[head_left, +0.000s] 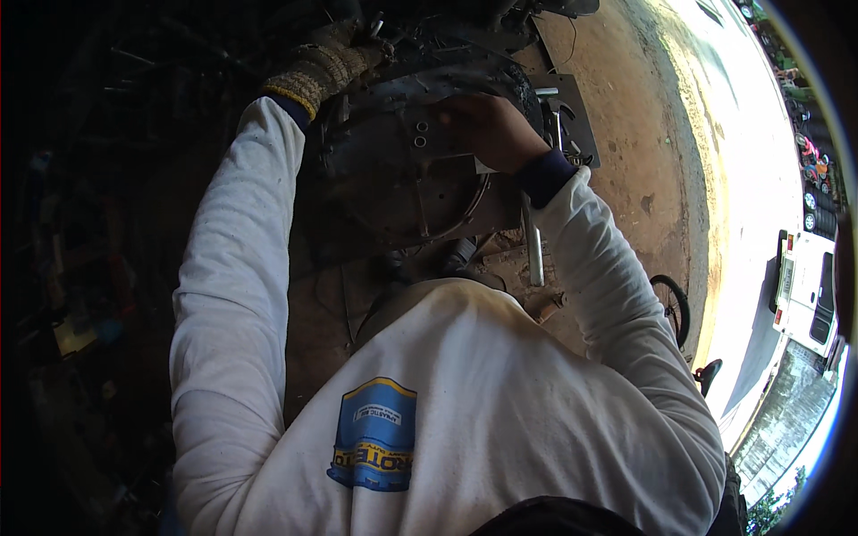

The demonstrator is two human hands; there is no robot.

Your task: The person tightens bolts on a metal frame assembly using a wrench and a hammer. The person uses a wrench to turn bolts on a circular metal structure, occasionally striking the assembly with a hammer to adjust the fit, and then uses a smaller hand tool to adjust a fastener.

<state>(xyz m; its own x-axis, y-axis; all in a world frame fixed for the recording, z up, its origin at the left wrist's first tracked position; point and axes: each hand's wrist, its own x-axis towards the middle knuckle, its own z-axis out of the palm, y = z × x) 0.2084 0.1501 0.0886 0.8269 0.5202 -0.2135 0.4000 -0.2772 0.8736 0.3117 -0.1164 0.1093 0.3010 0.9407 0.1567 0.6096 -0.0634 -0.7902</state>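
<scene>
Head view: two small rings [420, 140] between hands [323, 67] [493, 130], nearer right.

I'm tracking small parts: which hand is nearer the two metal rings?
Right. The bare right hand is just to the right of the two metal rings; the gloved left hand is farther off, beyond them and to their left.

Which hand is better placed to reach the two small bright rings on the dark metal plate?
Likely the right hand: it is bare and close beside the two rings on the dark metal plate. The gloved left hand is farther off, up and left, at the dark machinery.
</scene>
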